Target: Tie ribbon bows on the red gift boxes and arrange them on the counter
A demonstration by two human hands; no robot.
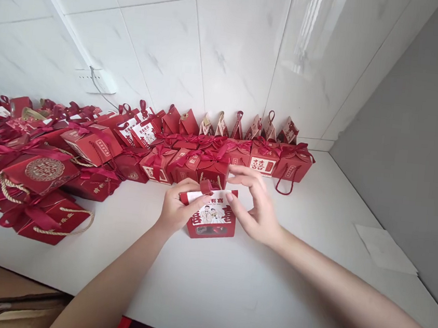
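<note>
A red and white gift box (212, 216) with a printed couple and a small window low on its front stands on the white table (199, 282). My left hand (181, 204) pinches the top left of this box, thumb in front, beside a dark red ribbon loop (206, 186). At the box's right side my right hand (254, 204) is spread, its thumb near the upper right edge and its fingers raised behind. Whether the right thumb touches the box is hard to tell.
Rows of red gift boxes (262, 160) line the tiled wall. More boxes (46, 172) are piled at the left. White papers (384, 247) lie at the right. An open cardboard box (14, 281) sits below the table's left front edge.
</note>
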